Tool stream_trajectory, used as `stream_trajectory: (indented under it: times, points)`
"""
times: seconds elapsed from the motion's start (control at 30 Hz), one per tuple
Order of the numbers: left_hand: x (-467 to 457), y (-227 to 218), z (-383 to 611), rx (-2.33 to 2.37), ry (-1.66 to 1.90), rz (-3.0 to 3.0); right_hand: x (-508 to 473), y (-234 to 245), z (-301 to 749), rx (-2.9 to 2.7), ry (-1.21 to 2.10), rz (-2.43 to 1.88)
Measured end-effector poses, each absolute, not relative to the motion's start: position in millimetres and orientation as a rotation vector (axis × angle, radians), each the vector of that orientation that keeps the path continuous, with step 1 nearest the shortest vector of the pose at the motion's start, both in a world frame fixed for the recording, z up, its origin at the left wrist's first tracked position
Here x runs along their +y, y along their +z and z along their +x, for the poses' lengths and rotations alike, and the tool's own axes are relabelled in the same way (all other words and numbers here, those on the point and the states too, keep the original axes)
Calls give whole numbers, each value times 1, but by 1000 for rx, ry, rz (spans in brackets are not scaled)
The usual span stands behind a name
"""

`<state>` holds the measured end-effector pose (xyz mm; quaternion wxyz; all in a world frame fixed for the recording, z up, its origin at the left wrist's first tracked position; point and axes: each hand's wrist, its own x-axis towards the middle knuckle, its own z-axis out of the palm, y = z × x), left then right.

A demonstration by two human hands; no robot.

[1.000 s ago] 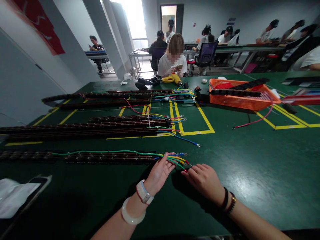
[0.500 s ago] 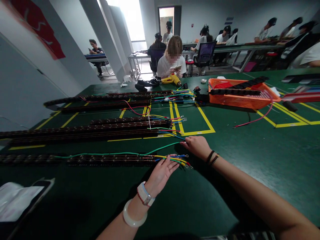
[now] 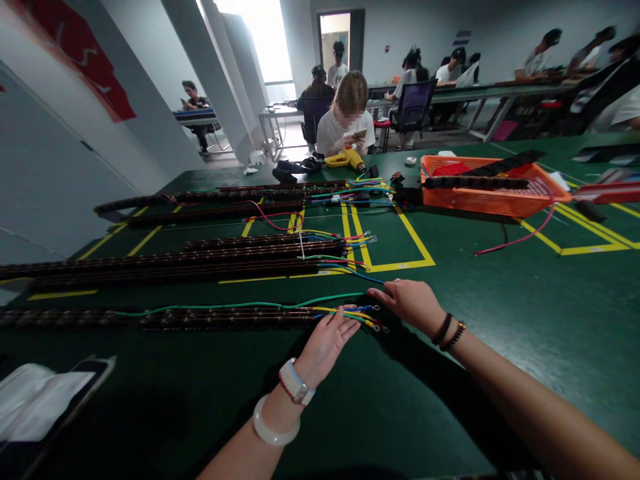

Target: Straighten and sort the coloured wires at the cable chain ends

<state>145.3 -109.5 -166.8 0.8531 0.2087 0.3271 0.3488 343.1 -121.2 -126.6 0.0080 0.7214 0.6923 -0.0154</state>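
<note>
Here, the right hand (image 3: 407, 303) pinches the green wire (image 3: 330, 298) beside the black harness (image 3: 225, 320), while the left hand (image 3: 327, 343) loosely holds ring-terminal wires (image 3: 371, 318) at the harness's right end.

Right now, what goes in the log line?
left hand: touching ring-terminal wires | right hand: pinching green wire | yellow heat gun: on green table

Left hand (image 3: 327, 343) touching coloured wire ends (image 3: 370, 323), right hand (image 3: 414, 305) gripping green wire (image 3: 330, 299), orange basket (image 3: 480, 202) beyond
</note>
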Motion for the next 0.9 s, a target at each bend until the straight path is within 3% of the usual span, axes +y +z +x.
stream_trajectory:
  times: [0.43,0.9]
  points:
    - [-111,-177,145,622,748,512,-190,-154,305,2320,-283,2450]
    - [-116,-170,144,666,730,541,-149,-119,328,2278,-46,2297]
